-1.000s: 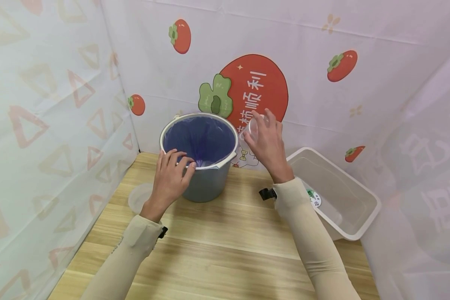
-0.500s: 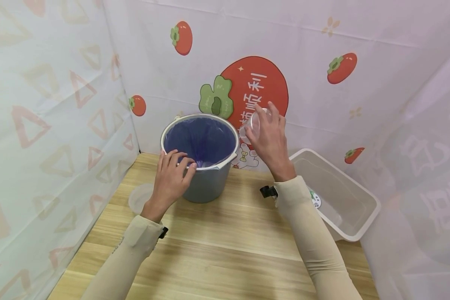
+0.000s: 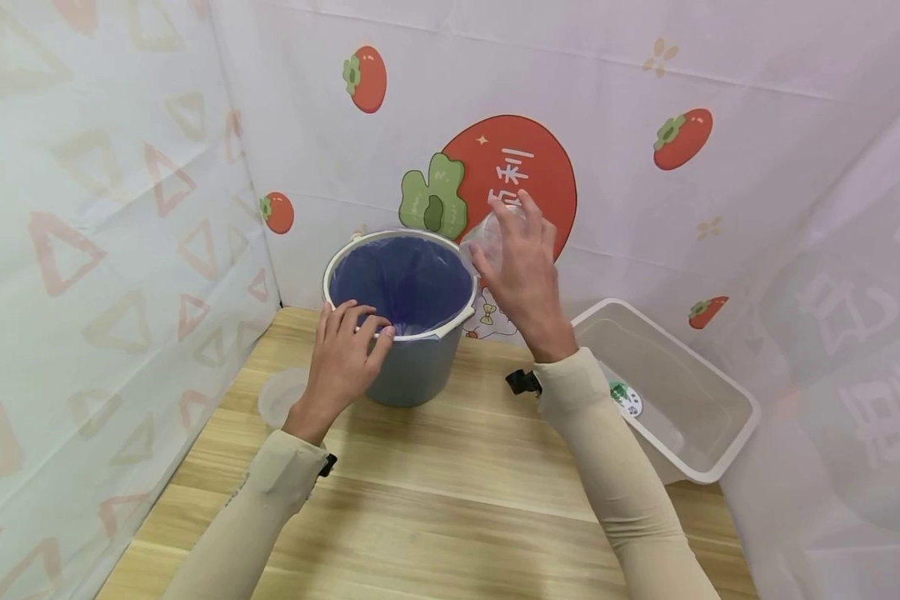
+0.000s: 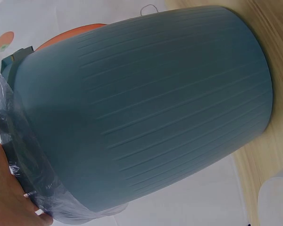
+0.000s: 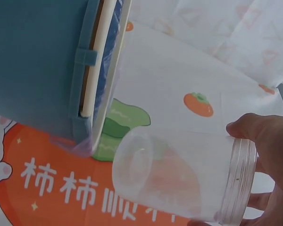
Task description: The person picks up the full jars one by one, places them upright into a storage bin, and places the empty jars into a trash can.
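A grey-blue trash bin [image 3: 412,375] with a white rim stands near the back wall, lined with a thin blue-purple bag [image 3: 401,275]. Fingers of my left hand [image 3: 339,354] bend over its near rim and hold it; in the left wrist view, clear film folds over the rim [image 4: 28,169] beside them. To the right of the bin, my right hand [image 3: 523,271] grips a clear plastic jar [image 5: 165,174] in the air. Seen from the right wrist, the fingers hold the jar's threaded end, and its rounded end points toward the bin, apart from the rim.
A beige rectangular basin [image 3: 690,375] with a panda sticker [image 3: 626,398] sits at the right. Left of the bin is a translucent round object [image 3: 279,400] on the wooden table [image 3: 420,517]. Printed fabric walls [image 3: 607,67] enclose the back and sides.
My right hand has risen slightly, then shifted left with the jar, bringing it closer to the bin's rim. The left hand stays on the rim.
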